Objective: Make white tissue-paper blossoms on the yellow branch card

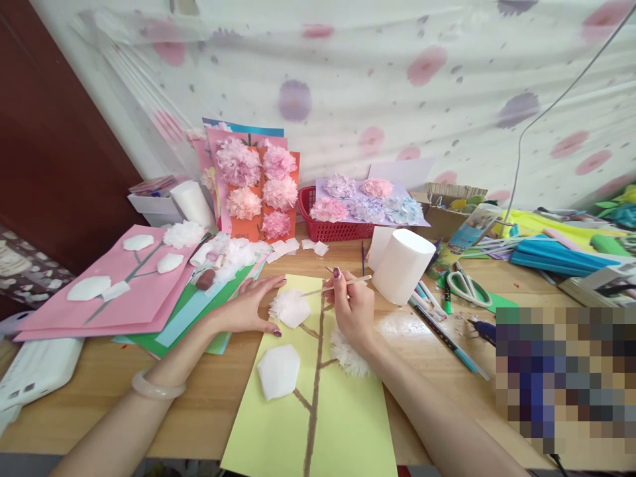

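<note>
A yellow sheet (263, 430) with a painted brown branch (314, 404) lies before me. My right hand (355, 308) pinches a thin pale stick (318, 289), one end at a fluffy white tissue flower (291, 309) at upper left on the sheet. My left hand (248, 308) lies with fingers spread at the sheet's left edge, beside that flower. Below it sits a flat white paper piece (278, 372). Another fluffy white flower (348, 351) is partly hidden under my right wrist. A small brown tip pokes out by my right fingers; what it belongs to is unclear.
To the left lie pink sheets (154, 311) with white petals and green paper (173, 331). A white tissue roll (403, 266) stands beyond my right hand, near scissors (470, 288) and pens. Behind are a red basket (338, 232) and flower cards (293, 228). The lower right is pixelated.
</note>
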`<state>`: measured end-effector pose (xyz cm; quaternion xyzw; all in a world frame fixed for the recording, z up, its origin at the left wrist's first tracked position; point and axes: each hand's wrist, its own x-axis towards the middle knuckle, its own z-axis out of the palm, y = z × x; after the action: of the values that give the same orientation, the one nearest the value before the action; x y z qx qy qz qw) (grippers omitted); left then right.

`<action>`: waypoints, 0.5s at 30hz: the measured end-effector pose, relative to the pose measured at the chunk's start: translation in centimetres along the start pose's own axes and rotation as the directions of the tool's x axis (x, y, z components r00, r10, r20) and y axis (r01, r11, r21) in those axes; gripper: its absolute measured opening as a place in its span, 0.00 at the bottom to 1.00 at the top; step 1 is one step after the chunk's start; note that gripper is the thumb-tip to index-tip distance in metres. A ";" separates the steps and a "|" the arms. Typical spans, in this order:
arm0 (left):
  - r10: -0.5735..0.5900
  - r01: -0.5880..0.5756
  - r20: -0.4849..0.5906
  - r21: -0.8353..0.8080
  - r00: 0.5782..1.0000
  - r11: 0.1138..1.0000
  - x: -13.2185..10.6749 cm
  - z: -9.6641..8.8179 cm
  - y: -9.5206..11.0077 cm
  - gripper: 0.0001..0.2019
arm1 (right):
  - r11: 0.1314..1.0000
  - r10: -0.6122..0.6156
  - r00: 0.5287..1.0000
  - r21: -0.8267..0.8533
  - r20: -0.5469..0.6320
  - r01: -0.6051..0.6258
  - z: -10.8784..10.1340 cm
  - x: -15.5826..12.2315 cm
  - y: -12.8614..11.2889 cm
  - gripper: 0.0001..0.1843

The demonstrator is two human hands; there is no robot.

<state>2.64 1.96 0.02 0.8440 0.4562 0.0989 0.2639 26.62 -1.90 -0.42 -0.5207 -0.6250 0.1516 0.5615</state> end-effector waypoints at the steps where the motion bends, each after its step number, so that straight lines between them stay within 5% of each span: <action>1: 0.008 -0.008 -0.007 -0.051 1.000 0.999 0.0 -0.3 -0.1 0.44 | 1.000 0.006 1.000 0.005 0.000 -0.006 0.1 0.0 0.1 0.27; 5: -0.060 -0.010 -0.242 -0.277 0.968 0.961 -0.1 -2.6 -1.3 0.24 | 0.999 0.024 1.000 0.024 0.000 -0.024 0.3 -0.2 0.4 0.28; 9: -0.238 0.029 -0.587 -0.343 0.774 0.939 0.2 -5.9 -3.2 0.19 | 0.999 0.021 1.000 0.034 0.013 -0.021 0.3 -0.1 0.5 0.28; 11: -0.270 0.039 -0.647 -0.348 0.713 0.937 0.6 -7.2 -3.9 0.19 | 0.999 0.021 1.000 0.041 0.022 -0.022 0.3 -0.1 0.4 0.28; 15: -0.306 0.096 -0.671 -0.331 0.675 0.939 2.0 -7.9 -4.6 0.18 | 0.998 0.028 0.999 0.057 0.037 -0.030 0.3 -0.2 0.3 0.27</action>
<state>-2.74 8.51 4.04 0.6391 0.5957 0.4489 0.1875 26.43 -1.81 -0.87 -0.5105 -0.6227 0.1870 0.5628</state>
